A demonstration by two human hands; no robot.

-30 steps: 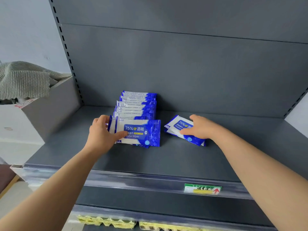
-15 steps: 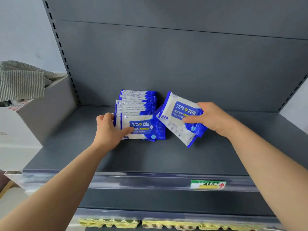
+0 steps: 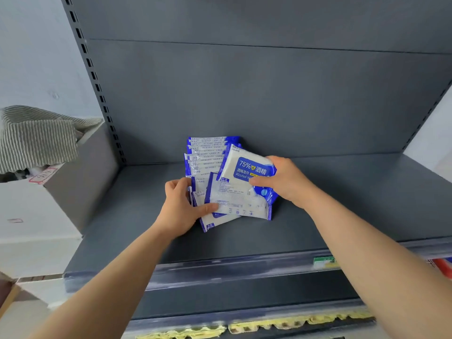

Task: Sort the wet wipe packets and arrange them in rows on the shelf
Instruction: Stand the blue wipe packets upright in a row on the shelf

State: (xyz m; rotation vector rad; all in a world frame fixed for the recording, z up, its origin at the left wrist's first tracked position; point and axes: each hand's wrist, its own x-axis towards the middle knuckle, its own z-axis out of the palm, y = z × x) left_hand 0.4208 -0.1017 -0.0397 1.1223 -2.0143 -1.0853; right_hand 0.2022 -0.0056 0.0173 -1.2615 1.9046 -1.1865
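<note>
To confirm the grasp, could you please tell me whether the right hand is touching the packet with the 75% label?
Touching. The head view shows the right hand gripping the 75% packet, thumb across its front.

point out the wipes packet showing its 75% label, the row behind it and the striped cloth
alcohol wipes packet [image 3: 245, 167]: head view, blue 75% label
row of packets [image 3: 208, 152]: head view, overlapping white backs
striped cloth [image 3: 36, 138]: head view, middle of its fold

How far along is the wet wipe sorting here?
Done: one row of blue-and-white wet wipe packets stands on the dark grey metal shelf. In hand: the right hand grips a blue-labelled packet over the row's front; the left hand holds the front packets, tipped askew. Left: seating these.
</note>
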